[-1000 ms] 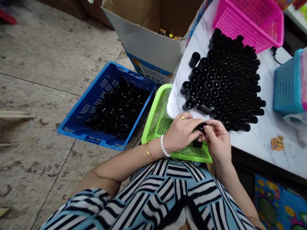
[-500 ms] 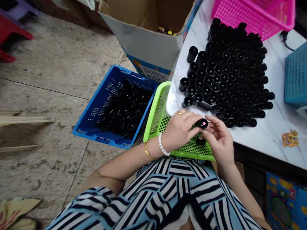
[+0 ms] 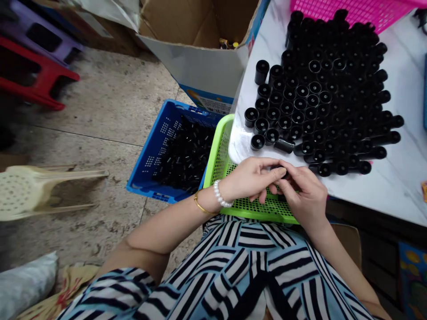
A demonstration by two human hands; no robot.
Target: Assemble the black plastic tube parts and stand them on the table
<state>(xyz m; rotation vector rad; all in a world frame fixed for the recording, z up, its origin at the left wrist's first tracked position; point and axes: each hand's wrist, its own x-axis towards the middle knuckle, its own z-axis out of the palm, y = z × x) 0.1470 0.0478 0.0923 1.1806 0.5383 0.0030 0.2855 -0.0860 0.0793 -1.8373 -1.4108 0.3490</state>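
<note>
Above the green basket (image 3: 218,146), my left hand (image 3: 255,180) and my right hand (image 3: 305,189) meet around one small black cylinder (image 3: 283,172). My left thumb lies across it, and my right fingers and thumb close on its other side. Most of the cylinder is covered by fingers, so its end does not show. Just beyond my fingertips, many similar black cylinders (image 3: 300,104) stand close together on the white marbled table (image 3: 238,149). One black cylinder (image 3: 284,145) at the near edge of that group lies on its side.
A blue crate (image 3: 140,171) full of small black pieces stands on the floor to the left. Behind it is a tall open carton (image 3: 200,66). A pink basket (image 3: 383,18) sits at the table's back. Red (image 3: 50,84) and cream (image 3: 20,191) stools stand left.
The pink-dotted end of the black cylinder, visible before, is now covered by my left thumb and fingers. Both hands have closed in on it. The view has shifted, showing more floor on the left.
</note>
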